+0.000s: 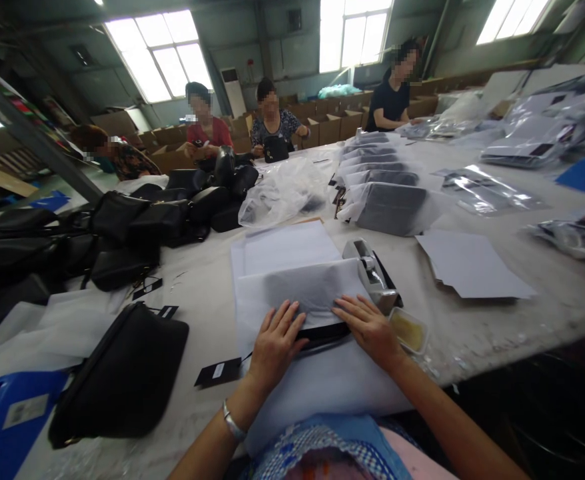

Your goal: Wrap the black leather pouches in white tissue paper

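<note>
A black handbag (pixel 322 333) lies in front of me, mostly covered by a thin white tissue sheet (pixel 302 283) through which its dark shape shows. My left hand (pixel 278 337) rests with fingers spread on the left part of the sheet. On the right part, my right hand (pixel 367 327) lies flat, fingers stretched out. A black hang tag (pixel 218 372) sticks out to the left on a cord. More white paper (pixel 287 243) is stacked behind the bag. Just beyond my right hand stands a tape dispenser (pixel 370 267), with a small tub of yellowish stuff (pixel 408 329) beside it.
Black handbags are piled at left (pixel 137 220), and one black bag (pixel 122 373) lies nearer. A row of wrapped bags (pixel 387 200) stands ahead. White cards (pixel 472 263) and plastic-bagged items (pixel 532 140) lie right. A blue container (pixel 17 420) is front left. Several people (pixel 272 127) work across the table.
</note>
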The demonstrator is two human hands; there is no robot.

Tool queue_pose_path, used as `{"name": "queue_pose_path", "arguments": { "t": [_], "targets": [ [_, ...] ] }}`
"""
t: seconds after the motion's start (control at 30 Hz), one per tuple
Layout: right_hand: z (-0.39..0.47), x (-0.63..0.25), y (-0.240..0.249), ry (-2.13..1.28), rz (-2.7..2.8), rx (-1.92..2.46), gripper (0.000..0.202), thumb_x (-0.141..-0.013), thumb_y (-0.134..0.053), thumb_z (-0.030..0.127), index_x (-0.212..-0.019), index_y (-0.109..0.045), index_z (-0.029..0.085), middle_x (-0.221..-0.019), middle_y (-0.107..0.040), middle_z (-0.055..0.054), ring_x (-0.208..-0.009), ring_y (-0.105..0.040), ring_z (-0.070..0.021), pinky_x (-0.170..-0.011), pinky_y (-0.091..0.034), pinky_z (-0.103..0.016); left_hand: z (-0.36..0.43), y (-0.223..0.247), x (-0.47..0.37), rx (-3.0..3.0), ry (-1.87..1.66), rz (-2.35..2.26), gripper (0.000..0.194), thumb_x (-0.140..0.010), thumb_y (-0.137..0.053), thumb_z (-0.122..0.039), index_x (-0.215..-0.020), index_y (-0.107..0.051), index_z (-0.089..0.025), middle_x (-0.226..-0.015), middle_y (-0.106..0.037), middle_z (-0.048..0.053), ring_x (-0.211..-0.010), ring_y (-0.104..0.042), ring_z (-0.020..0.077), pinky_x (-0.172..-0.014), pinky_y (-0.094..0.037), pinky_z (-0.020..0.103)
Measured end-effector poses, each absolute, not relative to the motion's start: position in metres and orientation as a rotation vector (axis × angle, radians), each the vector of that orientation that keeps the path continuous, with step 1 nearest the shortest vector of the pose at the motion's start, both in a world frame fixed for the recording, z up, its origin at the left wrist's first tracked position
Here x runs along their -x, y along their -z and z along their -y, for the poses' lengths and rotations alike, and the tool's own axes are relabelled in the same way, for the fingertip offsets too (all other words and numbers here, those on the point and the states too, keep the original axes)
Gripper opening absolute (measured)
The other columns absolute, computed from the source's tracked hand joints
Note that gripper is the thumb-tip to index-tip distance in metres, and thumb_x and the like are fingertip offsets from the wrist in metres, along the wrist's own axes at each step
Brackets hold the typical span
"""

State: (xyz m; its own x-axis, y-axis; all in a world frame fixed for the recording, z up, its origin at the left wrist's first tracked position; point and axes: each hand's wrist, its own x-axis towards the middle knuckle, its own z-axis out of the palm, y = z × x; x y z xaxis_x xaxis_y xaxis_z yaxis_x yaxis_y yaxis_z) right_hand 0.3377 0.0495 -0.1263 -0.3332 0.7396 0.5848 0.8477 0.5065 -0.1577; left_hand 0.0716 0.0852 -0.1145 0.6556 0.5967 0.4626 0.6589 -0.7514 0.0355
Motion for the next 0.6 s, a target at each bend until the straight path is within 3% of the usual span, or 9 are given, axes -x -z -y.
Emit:
{"name": "queue_pose_path", "arguments": {
  "t": [0.2, 0.4, 0.5, 0.6],
  "targets": [
    [-0.043, -0.349, 0.131, 0.208, 2.16, 1.328, 0.043, -0.094, -0.046, 0.006, -0.128, -0.064, 0.027, -0.13, -0.065, -0.005, -0.126, -0.057, -0.0222, -0.109, -0.044, -0.048, -0.076, 0.117, -0.069, 2.798, 0.711, 0.941, 0.029, -0.095, -0.057, -0.025, -0.123, -0.063, -0.022, -0.14, -0.058, 0.009, -0.135, -0.048, 0.028, -0.108, -0.045, 0.05],
    [-0.027, -0.354, 0.125, 0.123, 2.13, 1.359, 0.034, -0.095, -0.049, 0.009, -0.117, -0.07, 0.026, -0.124, -0.069, -0.005, -0.119, -0.061, -0.0221, -0.106, -0.046, -0.046, -0.067, 0.119, -0.066, 2.871, 0.607, 0.935, 0.041, -0.096, -0.055, -0.031, -0.135, -0.054, -0.02, -0.144, -0.054, 0.01, -0.138, -0.044, 0.0307, -0.11, -0.041, 0.055],
    [-0.003, -0.353, 0.121, -0.12, 2.137, 1.353, 0.025, -0.096, -0.056, 0.02, -0.117, -0.069, 0.024, -0.114, -0.072, -0.006, -0.106, -0.066, -0.0197, -0.094, -0.053, -0.037, -0.063, 0.124, -0.064, 2.885, 0.567, 0.947, 0.043, -0.097, -0.053, -0.03, -0.139, -0.051, -0.021, -0.146, -0.051, 0.009, -0.14, -0.04, 0.031, -0.112, -0.038, 0.057],
    [0.019, -0.351, 0.118, -0.468, 2.243, 1.29, 0.032, -0.091, -0.066, 0.035, -0.121, -0.067, 0.025, -0.108, -0.072, -0.005, -0.1, -0.066, -0.018, -0.087, -0.055, -0.03, -0.061, 0.127, -0.064, 2.896, 0.566, 0.961, 0.044, -0.097, -0.052, -0.029, -0.14, -0.049, -0.021, -0.147, -0.049, 0.009, -0.141, -0.039, 0.0305, -0.113, -0.036, 0.057]
  ]
}}
